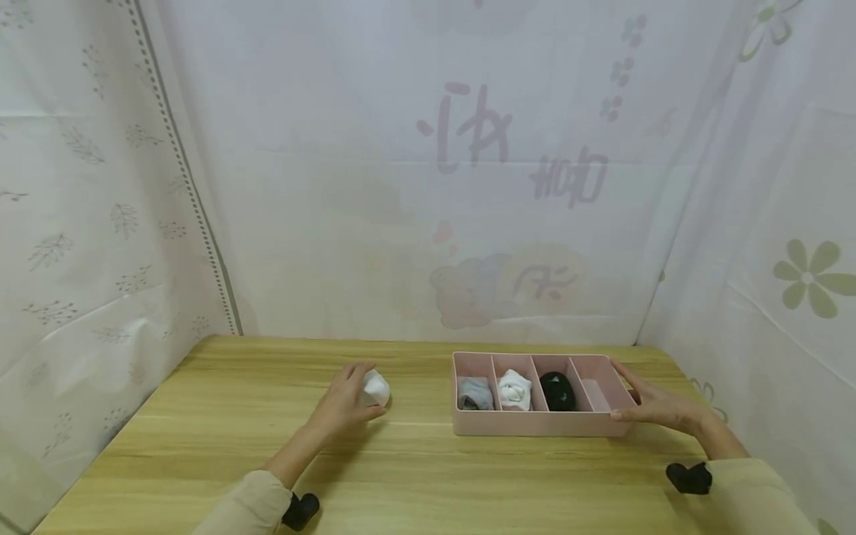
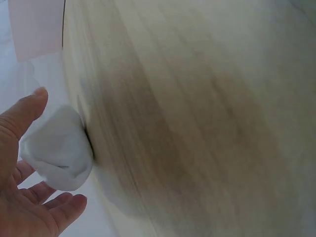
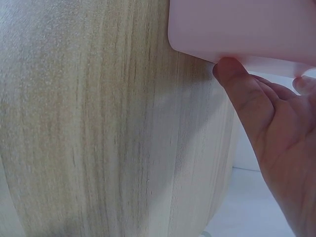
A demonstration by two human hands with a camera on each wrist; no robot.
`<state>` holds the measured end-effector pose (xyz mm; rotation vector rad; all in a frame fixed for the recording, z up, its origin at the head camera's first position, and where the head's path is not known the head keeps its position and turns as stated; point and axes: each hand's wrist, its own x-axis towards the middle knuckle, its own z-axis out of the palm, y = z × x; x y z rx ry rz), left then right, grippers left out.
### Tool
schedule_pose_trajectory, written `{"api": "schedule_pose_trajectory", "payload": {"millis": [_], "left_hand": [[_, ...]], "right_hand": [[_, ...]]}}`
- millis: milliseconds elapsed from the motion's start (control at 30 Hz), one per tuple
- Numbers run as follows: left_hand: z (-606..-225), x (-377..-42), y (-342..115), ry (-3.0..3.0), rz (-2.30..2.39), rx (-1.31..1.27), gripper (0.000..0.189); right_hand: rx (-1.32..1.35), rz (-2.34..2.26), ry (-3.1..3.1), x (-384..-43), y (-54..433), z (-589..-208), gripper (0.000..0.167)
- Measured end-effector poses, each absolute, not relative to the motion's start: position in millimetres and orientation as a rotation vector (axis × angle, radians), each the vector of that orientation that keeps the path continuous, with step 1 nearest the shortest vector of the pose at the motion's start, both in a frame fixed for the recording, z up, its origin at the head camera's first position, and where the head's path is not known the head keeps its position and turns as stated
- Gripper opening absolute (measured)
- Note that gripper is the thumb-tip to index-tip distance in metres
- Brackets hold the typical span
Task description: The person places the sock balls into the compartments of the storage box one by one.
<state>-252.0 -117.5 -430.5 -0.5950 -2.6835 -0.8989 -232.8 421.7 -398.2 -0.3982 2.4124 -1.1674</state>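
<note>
A rolled-up white cloth, sock-like (image 2: 61, 153), sits on the wooden table left of centre. My left hand (image 1: 344, 401) is around it from the left; in the left wrist view the thumb (image 2: 29, 111) stands apart from the bundle and the fingers reach past its other side. On the right is a pink divided box (image 1: 521, 424). Its compartments hold a grey bundle (image 1: 475, 394), a white bundle (image 1: 515, 390) and a black bundle (image 1: 558, 391); the rightmost one is bare. My right hand (image 1: 658, 407) grips the box's right end, thumb near the front corner, fingers toward the back.
The wooden table (image 1: 401, 475) ends at a pale printed curtain (image 1: 334, 223) behind it. More curtain hangs along the left (image 1: 100, 260) and right (image 1: 769, 223) sides. A small black wrist mount shows at each sleeve.
</note>
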Motion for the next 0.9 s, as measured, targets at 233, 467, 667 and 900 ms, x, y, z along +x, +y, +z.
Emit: {"api": "schedule_pose_trajectory", "payload": {"millis": [233,467,667,900], "left_hand": [[-435.2,-253.7,-116.8,-2.660,-0.935,-0.613,0.069],[-438.8,-255.2,-117.9,-2.646,-0.944,-0.529,0.053],[-440.8,-256.9,-119.3,-2.669,-0.987,-0.485,0.051],[-440.6,-257.9,-118.9,-2.646,-0.974,-0.481,0.045]], "right_hand": [[-0.401,-1.166,2.436,-233.2,422.5,-399.1,0.105],[-0.388,-1.159,2.445,-233.2,422.2,-399.0,0.105],[-0.377,-1.156,2.441,-232.8,421.4,-398.4,0.105],[-0.393,-1.167,2.428,-232.5,421.9,-399.3,0.105]]}}
